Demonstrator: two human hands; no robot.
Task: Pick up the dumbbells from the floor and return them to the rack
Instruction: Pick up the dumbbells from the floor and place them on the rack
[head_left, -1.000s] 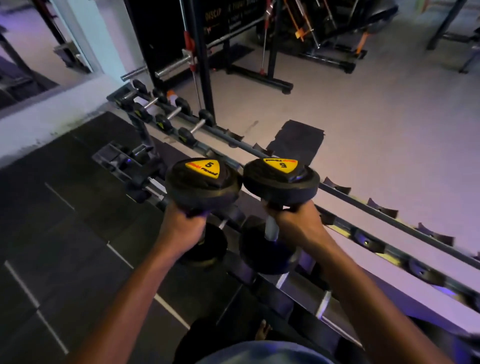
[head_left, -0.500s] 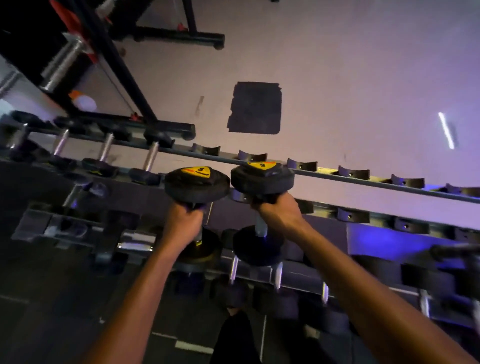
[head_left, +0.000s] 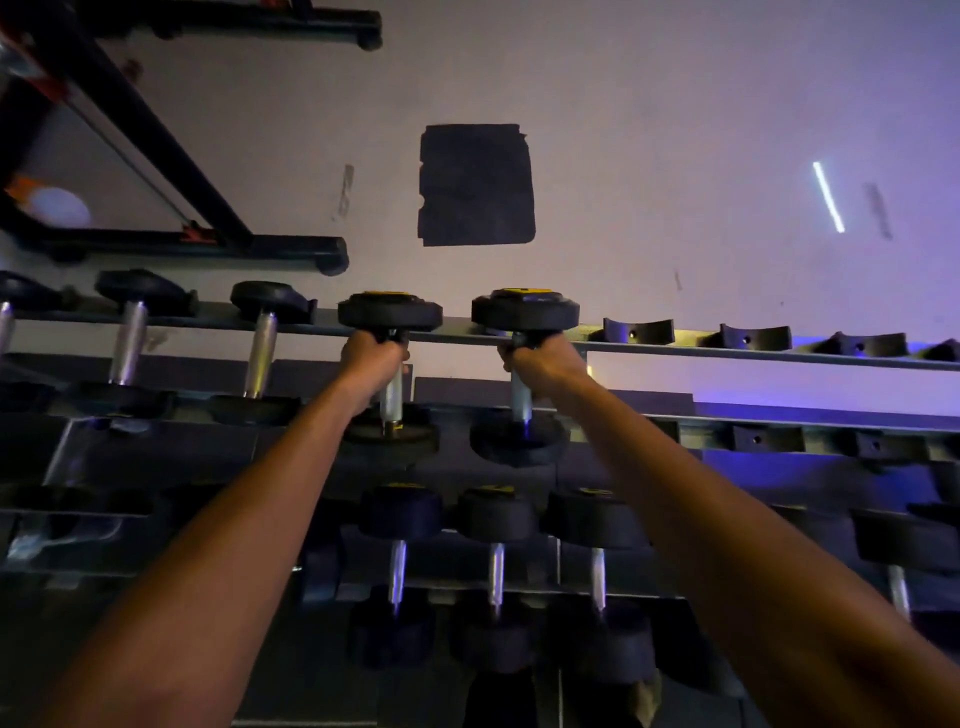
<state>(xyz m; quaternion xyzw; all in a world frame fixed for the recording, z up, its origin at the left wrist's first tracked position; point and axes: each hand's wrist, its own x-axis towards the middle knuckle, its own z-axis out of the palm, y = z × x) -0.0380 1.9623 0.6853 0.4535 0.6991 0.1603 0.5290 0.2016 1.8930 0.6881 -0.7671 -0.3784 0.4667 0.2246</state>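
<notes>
Two black dumbbells with yellow end labels lie across the top tier of the dumbbell rack (head_left: 675, 349). My left hand (head_left: 373, 359) is shut on the handle of the left dumbbell (head_left: 390, 312), whose far head rests at the back rail. My right hand (head_left: 540, 359) is shut on the handle of the right dumbbell (head_left: 524, 310) beside it. Both near heads sit at the front rail, partly hidden by my forearms.
Three smaller dumbbells (head_left: 262, 332) fill the top tier to the left. Empty saddles (head_left: 638, 331) run along the rail to the right. A lower tier holds three dumbbells (head_left: 496, 566). A black machine frame (head_left: 208, 244) stands on the pale floor behind, near a dark floor patch (head_left: 475, 184).
Both hands have moved forward and down with the dumbbells, from above the rack onto its top tier. The view has tilted down over the rack.
</notes>
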